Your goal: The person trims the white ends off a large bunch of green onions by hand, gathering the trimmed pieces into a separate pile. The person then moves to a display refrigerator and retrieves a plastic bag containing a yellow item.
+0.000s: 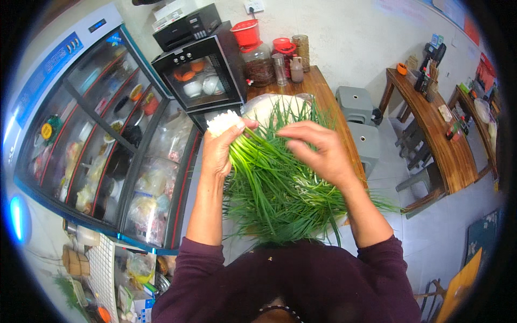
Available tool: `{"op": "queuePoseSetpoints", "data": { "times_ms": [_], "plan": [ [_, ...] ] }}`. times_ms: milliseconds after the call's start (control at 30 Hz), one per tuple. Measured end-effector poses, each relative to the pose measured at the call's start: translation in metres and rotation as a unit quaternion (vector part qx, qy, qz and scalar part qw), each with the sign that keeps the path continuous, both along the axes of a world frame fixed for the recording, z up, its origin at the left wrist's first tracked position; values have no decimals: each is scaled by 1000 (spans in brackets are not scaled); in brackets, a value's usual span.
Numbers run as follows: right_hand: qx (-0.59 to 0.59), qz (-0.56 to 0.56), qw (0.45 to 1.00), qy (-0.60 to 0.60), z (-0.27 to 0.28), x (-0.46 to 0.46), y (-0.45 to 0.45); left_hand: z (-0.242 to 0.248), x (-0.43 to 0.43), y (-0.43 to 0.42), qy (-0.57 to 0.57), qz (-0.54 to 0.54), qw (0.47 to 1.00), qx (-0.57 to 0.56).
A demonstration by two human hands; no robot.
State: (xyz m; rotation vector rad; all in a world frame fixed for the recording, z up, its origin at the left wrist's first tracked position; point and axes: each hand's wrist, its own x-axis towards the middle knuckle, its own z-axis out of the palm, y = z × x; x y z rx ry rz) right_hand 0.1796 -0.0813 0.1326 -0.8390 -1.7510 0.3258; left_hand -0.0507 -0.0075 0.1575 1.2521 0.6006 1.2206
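Observation:
My left hand (221, 151) grips a bunch of garlic chives (246, 147) just below its white root ends, which point up and away from me. The green leaves hang down and to the right over a large loose heap of chives (274, 214) on the wooden table (329, 97). To the right of the bunch, my right hand (317, 149) is raised over the heap, fingers apart and slightly blurred, with nothing seen in it. Behind the heap lies a pale bundle in clear plastic (278, 105), partly covered by leaves.
A glass-door fridge (97, 133) fills the left side. At the table's back stand a black cabinet (202, 76) with bowls, a large glass jar (258, 66) and several smaller containers. Grey stools (355, 103) are right of the table, with another wooden table (438, 133) beyond.

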Motion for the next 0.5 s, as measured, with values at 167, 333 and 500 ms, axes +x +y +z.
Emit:
{"op": "queuePoseSetpoints", "data": {
  "times_ms": [167, 333, 500],
  "plan": [
    [46, 17, 995, -90, -17, -61, -2, -3, 12, -3, 2, 40, 999, 17],
    [52, -15, 987, -153, -103, -69, -18, -5, 0, 9, -187, -1, 982, -42],
    [-65, -50, 981, -177, -145, -57, -30, -13, -10, 21, -281, -36, 958, -49]
  ]
}}
